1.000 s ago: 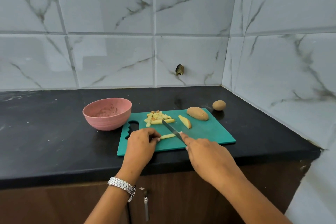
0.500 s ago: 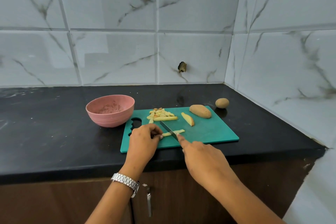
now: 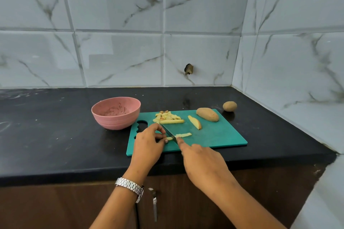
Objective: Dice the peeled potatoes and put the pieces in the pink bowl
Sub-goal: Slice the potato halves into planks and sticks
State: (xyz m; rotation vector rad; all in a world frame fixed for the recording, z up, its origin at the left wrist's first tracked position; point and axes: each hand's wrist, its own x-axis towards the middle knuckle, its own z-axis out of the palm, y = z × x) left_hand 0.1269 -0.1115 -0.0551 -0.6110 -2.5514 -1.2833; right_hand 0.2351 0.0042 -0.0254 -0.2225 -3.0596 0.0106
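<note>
Nearest, the knife point(image 3: 168, 132) is gripped in the right hand point(image 3: 202, 163), whose fingers are curled round a handle hidden beneath them, with the forefinger laid forward toward the blade. Just left of that grip, one end of a potato strip point(image 3: 183, 135) is pinched under the curled fingertips of the left hand point(image 3: 149, 145) (a wristwatch point(image 3: 130, 187) is worn on that wrist). The blade is set across the strip on the green cutting board point(image 3: 219, 135).

Beyond the grip a pile of cut pieces point(image 3: 168, 117) is gathered, with a wedge point(image 3: 194, 122) to its right and a larger potato piece point(image 3: 207, 114) further right. Past the board's far right corner a small potato point(image 3: 229, 106) is left whole on the counter.

Beyond and left of the grip, the pink bowl point(image 3: 104, 117) is set just beside the board; only smears are seen inside. The task is judged well short of half done: some dicing is finished, nothing is transferred, and the wedge, larger piece and small potato are uncut.
</note>
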